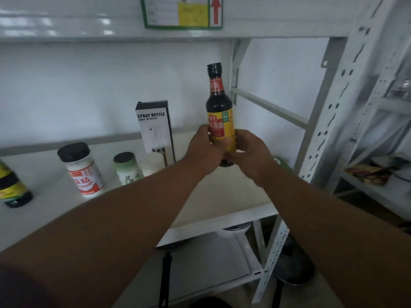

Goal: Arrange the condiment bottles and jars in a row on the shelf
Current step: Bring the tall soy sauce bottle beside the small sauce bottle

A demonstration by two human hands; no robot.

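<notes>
A dark soy sauce bottle [220, 107] with a yellow and red label is held upright above the white shelf [222, 196]. My left hand [203, 152] grips its lower part from the left and my right hand [249, 152] grips it from the right. On the shelf to the left stand a white jar with a black lid and red label [83, 172], a small green-lidded jar [127, 167], and a dark bottle with a yellow label [13, 190] at the left edge. Behind them stands a spray bottle box [155, 130].
A perforated white upright post [333, 130] frames the shelf on the right, with a diagonal brace [269, 107] behind the bottle. Pans [171, 252] lie on the lower shelf. A green-framed sign [182, 12] hangs above. A neighbouring rack [378, 174] holds packets.
</notes>
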